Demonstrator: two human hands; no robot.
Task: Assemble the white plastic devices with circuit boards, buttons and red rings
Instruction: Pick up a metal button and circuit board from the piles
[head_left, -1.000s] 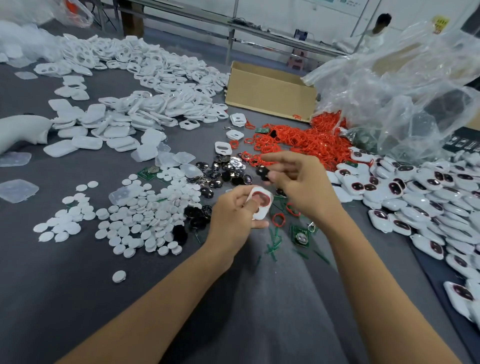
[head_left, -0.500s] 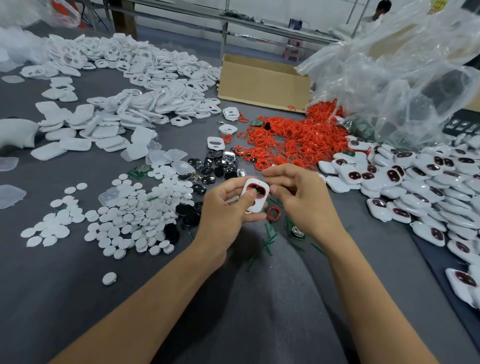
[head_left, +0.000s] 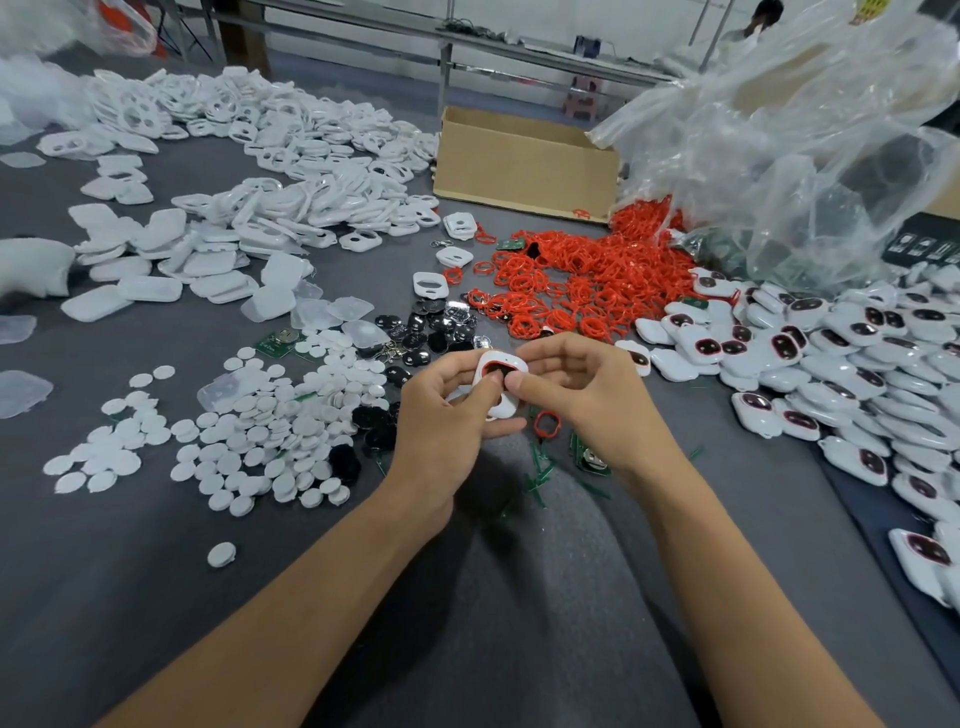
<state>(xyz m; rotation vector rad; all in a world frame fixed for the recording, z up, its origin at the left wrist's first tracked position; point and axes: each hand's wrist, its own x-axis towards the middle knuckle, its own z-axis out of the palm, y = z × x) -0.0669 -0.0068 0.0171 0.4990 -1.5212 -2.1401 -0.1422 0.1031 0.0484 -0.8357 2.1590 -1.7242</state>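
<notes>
A white plastic device shell with a red ring around its opening is held between both hands above the grey table. My left hand grips its left side and underside, thumb on its face. My right hand pinches its right edge, thumb pressing a dark button into the opening. A loose red ring lies just below my right hand. A green circuit board lies under my right wrist. Black buttons are scattered beyond my hands.
Red rings are heaped ahead, finished devices piled at the right. White round discs lie left, white shells cover the far left. A cardboard box and clear plastic bag stand behind.
My right hand came from beyond the shell, carrying a dark button, onto the shell's right edge. Both hands now grip the shell, my right thumb on its opening.
</notes>
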